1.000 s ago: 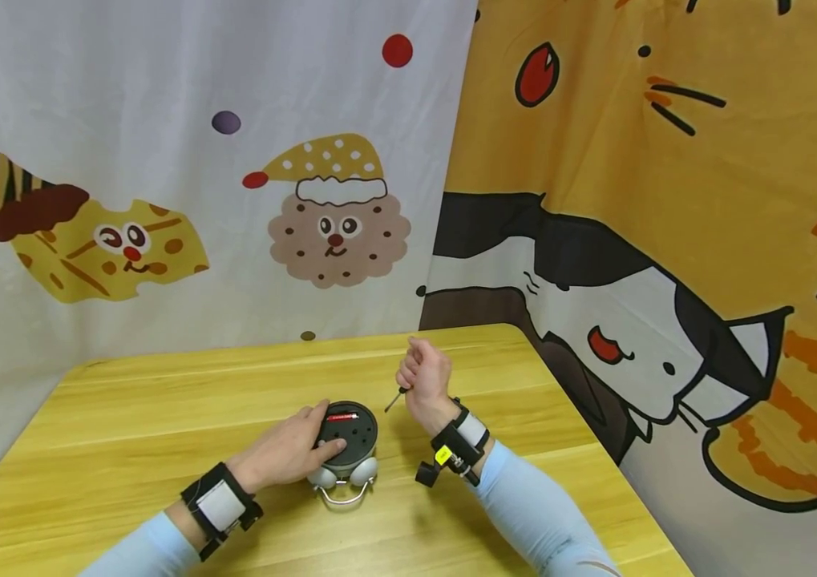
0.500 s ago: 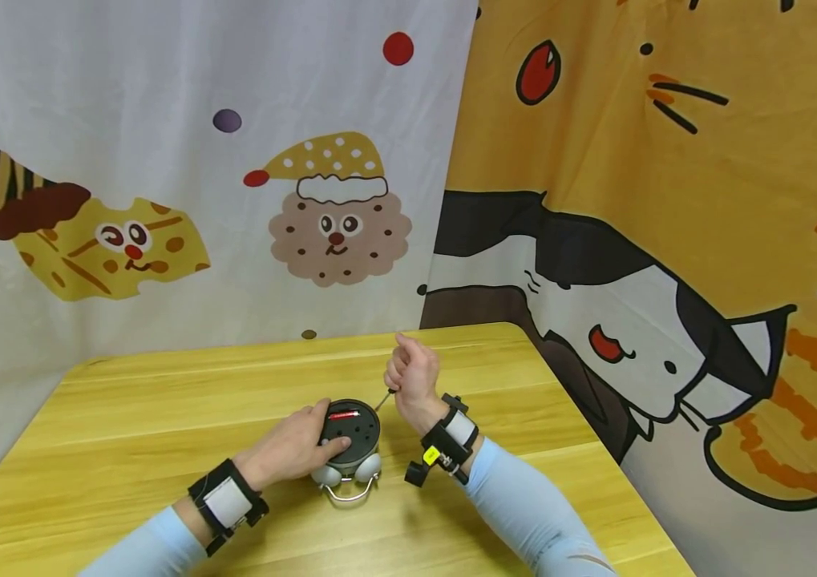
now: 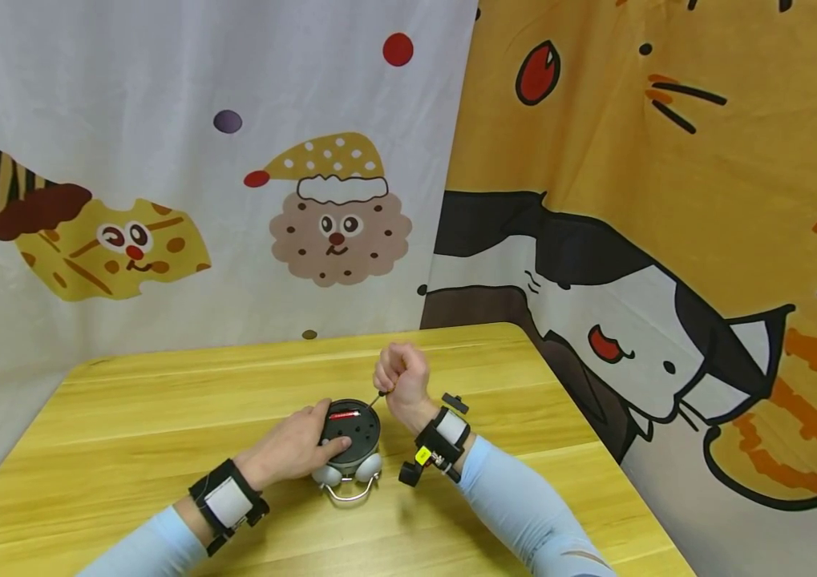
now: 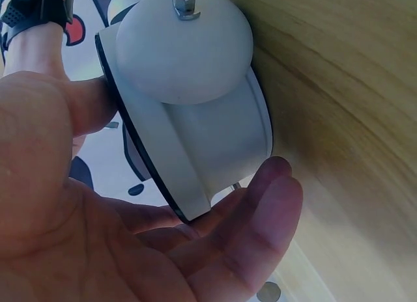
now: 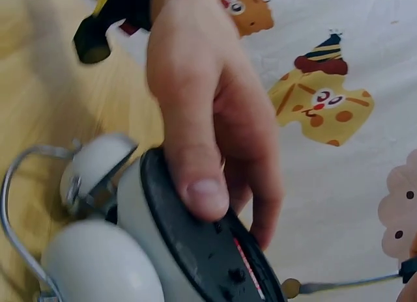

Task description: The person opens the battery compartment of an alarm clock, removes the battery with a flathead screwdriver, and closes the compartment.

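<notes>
A twin-bell alarm clock (image 3: 352, 439) lies on the table with its black back up and its bells and wire handle toward me. My left hand (image 3: 291, 445) grips its left side, thumb on the back; in the left wrist view the fingers (image 4: 260, 217) curl round the white casing (image 4: 215, 139). A red strip (image 3: 343, 415) shows in a slot of the back. My right hand (image 3: 402, 385) holds a small screwdriver (image 3: 376, 398), its shaft slanting down to the clock's far right rim. Whether the tip touches cannot be told. In the right wrist view the screwdriver's shaft (image 5: 352, 284) comes in from the right.
The wooden table (image 3: 163, 417) extends around the clock on every side. A cartoon-printed curtain (image 3: 336, 304) hangs just behind its far edge, and another (image 3: 632, 240) along the right. Both wrists wear camera straps (image 3: 442, 441).
My right hand has moved left with the screwdriver, bringing its tip from beside the clock to the clock's back rim. The left hand and clock have barely shifted.
</notes>
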A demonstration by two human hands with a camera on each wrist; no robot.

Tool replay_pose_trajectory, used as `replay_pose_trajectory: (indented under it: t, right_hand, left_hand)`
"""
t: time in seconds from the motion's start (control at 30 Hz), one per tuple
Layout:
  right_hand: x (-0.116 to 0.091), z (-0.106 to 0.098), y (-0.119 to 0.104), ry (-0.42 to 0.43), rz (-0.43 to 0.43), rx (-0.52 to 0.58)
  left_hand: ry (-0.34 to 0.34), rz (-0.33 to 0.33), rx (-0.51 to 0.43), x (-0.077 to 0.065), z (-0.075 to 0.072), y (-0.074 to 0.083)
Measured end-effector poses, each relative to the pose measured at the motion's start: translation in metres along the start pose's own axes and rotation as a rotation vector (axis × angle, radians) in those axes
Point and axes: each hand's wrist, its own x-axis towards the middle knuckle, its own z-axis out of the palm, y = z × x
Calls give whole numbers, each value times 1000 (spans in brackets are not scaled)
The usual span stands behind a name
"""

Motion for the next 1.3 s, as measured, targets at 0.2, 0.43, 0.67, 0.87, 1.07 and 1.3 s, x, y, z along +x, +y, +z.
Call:
replay_pose_trajectory:
  t: [0.2, 0.43, 0.67, 0.87, 1.07, 1.3]
  right_hand:
    - [2, 0, 4, -85, -30, -28]
    - [2, -4, 12, -157, -51, -63]
    - [3, -8, 20, -200, -61, -108]
    - [3, -4, 19, -277, -76, -122]
    - [0, 2, 15, -340, -162, -346]
    - [-3, 3, 13, -263, -108, -377]
  left_hand:
    - [10, 8, 6, 0, 0, -1]
    - [5, 5, 4, 1, 1, -2]
    - [10, 4, 5, 2, 1, -2]
    - [17, 10, 4, 2, 1, -1]
    - [16, 11, 7, 2, 1, -1]
    - [0, 2, -3, 2, 0, 0]
